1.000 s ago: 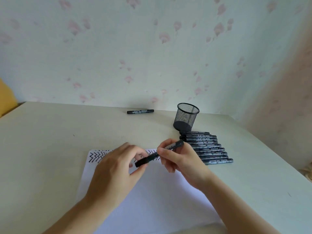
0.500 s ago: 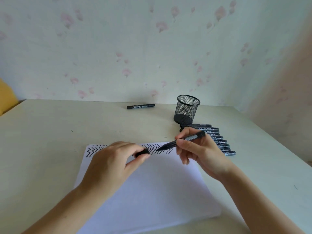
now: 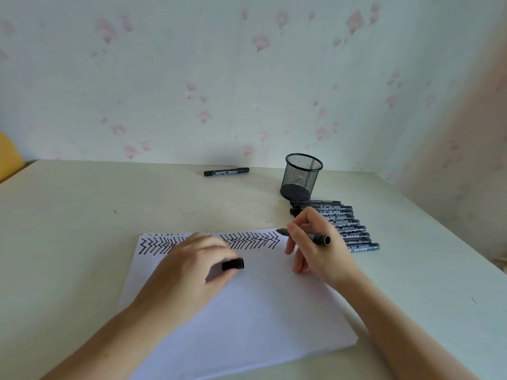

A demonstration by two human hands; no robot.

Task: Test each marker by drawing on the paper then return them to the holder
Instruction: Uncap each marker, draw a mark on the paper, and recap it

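Observation:
A white paper (image 3: 247, 311) lies on the table, with a row of black zigzag marks (image 3: 247, 240) along its far edge. My right hand (image 3: 318, 248) holds an uncapped black marker (image 3: 310, 236), its tip at the paper's far right corner, just past the last zigzag. My left hand (image 3: 189, 270) rests on the paper and pinches the marker's black cap (image 3: 233, 264). A black mesh holder (image 3: 301, 176) stands empty behind my right hand. Several capped black markers (image 3: 351, 229) lie in a row beside it, partly hidden by my right hand.
One more black marker (image 3: 226, 171) lies alone near the wall at the back of the pale table (image 3: 82, 215). A yellow object (image 3: 8, 157) shows at the left edge. Wallpapered walls close the back and right sides.
My hands pulled the cap off the marker. My left hand came down onto the paper with the cap, and my right hand carried the marker tip to the paper's far right corner.

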